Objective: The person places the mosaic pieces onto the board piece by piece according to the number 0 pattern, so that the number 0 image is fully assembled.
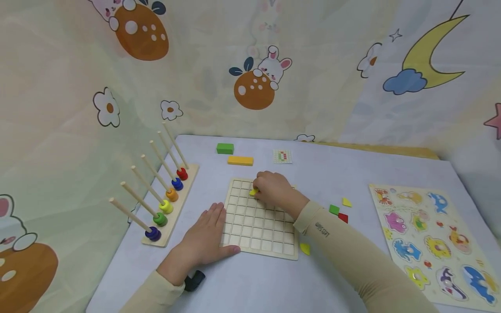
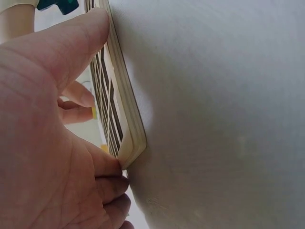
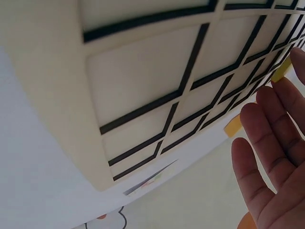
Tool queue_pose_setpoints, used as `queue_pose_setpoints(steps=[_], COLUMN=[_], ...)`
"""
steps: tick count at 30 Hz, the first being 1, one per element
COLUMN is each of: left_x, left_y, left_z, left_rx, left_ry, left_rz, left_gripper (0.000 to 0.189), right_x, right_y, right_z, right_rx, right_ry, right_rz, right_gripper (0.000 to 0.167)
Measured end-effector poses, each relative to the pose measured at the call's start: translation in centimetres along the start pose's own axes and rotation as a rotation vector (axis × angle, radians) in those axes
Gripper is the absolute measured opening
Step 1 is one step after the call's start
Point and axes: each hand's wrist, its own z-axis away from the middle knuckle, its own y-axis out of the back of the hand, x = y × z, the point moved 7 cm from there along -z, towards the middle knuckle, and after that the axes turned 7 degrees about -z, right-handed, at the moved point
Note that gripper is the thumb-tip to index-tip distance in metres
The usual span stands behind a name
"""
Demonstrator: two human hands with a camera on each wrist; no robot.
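Note:
A pale wooden grid board (image 1: 260, 234) lies on the table, its square cells divided by dark grooves. My left hand (image 1: 205, 237) rests along its left side, fingers extended on the edge and thumb at the near corner. Above the board's far half, my right hand (image 1: 277, 190) pinches a small yellow piece (image 1: 253, 191) between thumb and index finger. In the right wrist view that yellow piece (image 3: 282, 70) shows at the fingertips, close over the grid, while the other fingers stay loosely extended.
Right of the board lie loose green (image 1: 334, 209), red (image 1: 343, 218) and yellow pieces (image 1: 346, 202); another yellow piece (image 1: 305, 248) touches its near right corner. A pegged bead stand (image 1: 172, 226) is at left, an animal puzzle (image 1: 422, 226) at right. Behind are two blocks (image 1: 240, 161) and a pattern card (image 1: 282, 156).

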Motion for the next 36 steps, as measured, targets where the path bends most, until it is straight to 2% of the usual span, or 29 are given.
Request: queue_pose_setpoints(steps=[10,36], left_x=[0.30,-0.02], left_y=[0.38,-0.17], left_z=[0.31,0.01], left_rx=[0.010,0.010], left_ry=[-0.007,0.002], left_rz=[0.022,0.014], left_gripper=[0.124,0.125], right_x=[-0.08,-0.30], right_y=[-0.38,-0.51], right_z=[-0.18,-0.26], right_rx=[-0.024,-0.017], right_ry=[-0.016,0.016], right_rz=[-0.001,-0.028], right_gripper=[0.013,0.014])
